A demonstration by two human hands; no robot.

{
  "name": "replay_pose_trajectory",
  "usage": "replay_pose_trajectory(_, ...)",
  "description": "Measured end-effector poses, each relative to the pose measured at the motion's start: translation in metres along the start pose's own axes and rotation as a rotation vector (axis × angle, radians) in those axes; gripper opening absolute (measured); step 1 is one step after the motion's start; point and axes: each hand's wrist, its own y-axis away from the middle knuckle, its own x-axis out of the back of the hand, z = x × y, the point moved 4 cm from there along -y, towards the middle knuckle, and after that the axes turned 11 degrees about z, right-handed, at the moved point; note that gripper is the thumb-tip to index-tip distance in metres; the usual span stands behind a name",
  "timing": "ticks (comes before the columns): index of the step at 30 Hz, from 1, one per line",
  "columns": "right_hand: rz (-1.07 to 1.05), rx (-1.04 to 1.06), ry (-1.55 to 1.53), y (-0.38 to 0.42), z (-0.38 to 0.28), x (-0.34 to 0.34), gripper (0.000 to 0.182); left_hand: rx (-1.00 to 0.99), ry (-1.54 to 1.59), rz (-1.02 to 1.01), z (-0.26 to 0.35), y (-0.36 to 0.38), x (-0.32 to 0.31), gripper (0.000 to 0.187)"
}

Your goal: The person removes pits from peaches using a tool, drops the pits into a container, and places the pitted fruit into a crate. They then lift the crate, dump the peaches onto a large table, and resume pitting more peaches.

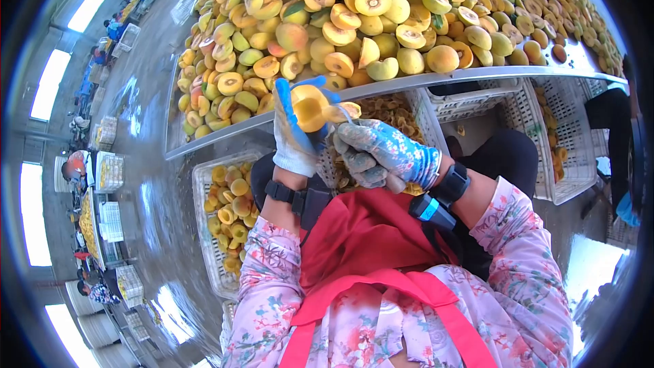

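Note:
My left hand (291,135), in a white glove with blue coating, is closed around a yellow peach half (310,110) with a hollowed middle. At the half's right side sits a cut-out pit piece (345,111) with flesh on it. My right hand (388,153), in a grey and blue flowered glove, is closed on a thin metal pitting tool (346,117), whose tip meets that piece; most of the tool is hidden by the fingers. Just beyond both hands, halved and whole peaches (293,37) are heaped on a metal-edged table (422,82).
At lower left stands a white crate (206,232) of hollowed peach halves (235,208). Pit scraps (388,112) lie in a crate below the table edge. More white crates (569,163) are to the right. Other people (78,167) work at far-left tables along the wet floor (146,204).

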Motion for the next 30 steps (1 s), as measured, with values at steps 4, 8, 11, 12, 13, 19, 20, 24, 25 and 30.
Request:
replay_pose_trajectory(4,0.228,0.106,1.243,0.001,-0.006,0.03,0.043,0.159,0.304,-0.055,0.037,0.005,0.024,0.063)
replay_pose_trajectory(8,0.267,0.148,1.701,0.004,0.012,0.061,0.044,0.28,0.061,0.225,0.054,0.037,0.125,0.043)
replay_pose_trajectory(11,0.246,0.098,1.71,0.01,0.008,0.05,0.046,0.386,-0.595,0.402,0.005,0.08,0.24,0.046)
replay_pose_trajectory(12,0.237,0.123,1.732,0.009,0.01,0.053,0.046,0.398,-0.805,0.37,-0.006,0.098,0.261,0.048)
replay_pose_trajectory(13,0.231,0.145,1.751,0.01,0.011,0.056,0.046,0.411,-1.015,0.331,-0.019,0.118,0.278,0.05)
replay_pose_trajectory(19,0.208,0.01,1.361,0.011,0.011,0.062,0.043,0.684,-1.404,0.068,-0.146,0.224,0.343,0.051)
replay_pose_trajectory(20,0.255,-0.109,1.118,0.012,0.013,0.064,0.042,0.631,-1.42,0.075,-0.151,0.231,0.344,0.049)
replay_pose_trajectory(24,0.044,-0.103,1.665,0.01,0.044,0.1,0.039,0.41,-1.384,0.231,-0.05,0.118,0.306,0.041)
replay_pose_trajectory(25,-0.065,-0.137,1.852,0.011,0.051,0.103,0.039,0.221,-1.346,0.399,-0.02,0.085,0.291,0.036)
replay_pose_trajectory(30,0.199,0.064,1.574,-0.006,0.049,0.101,0.038,-0.335,-1.158,0.36,0.037,-0.069,0.2,0.047)
